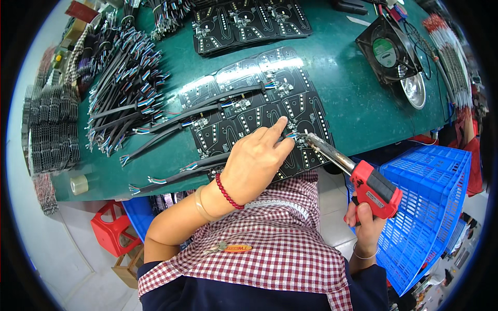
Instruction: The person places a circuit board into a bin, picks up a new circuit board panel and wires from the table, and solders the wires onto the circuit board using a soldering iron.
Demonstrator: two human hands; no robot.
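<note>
A panel of black circuit boards [249,118] lies on the green table in front of me. My left hand [254,161] rests over its near part, index finger extended onto the board, thumb and other fingers closed on a flat black cable [210,160]. The cable's thin coloured wires reach a pad just past the fingertips. My right hand [365,222] grips a red and black soldering gun [377,191], its metal tip close to those wires; contact cannot be made out. Other black cables [218,98] run leftward from pads farther up the panel.
A heap of black cables [122,88] lies at the left, near stacked boards [52,129] and a tape roll [79,184]. Another board stack [251,26] sits at the back. A black fan [386,49] and metal dish [414,90] stand right, above a blue crate [423,202].
</note>
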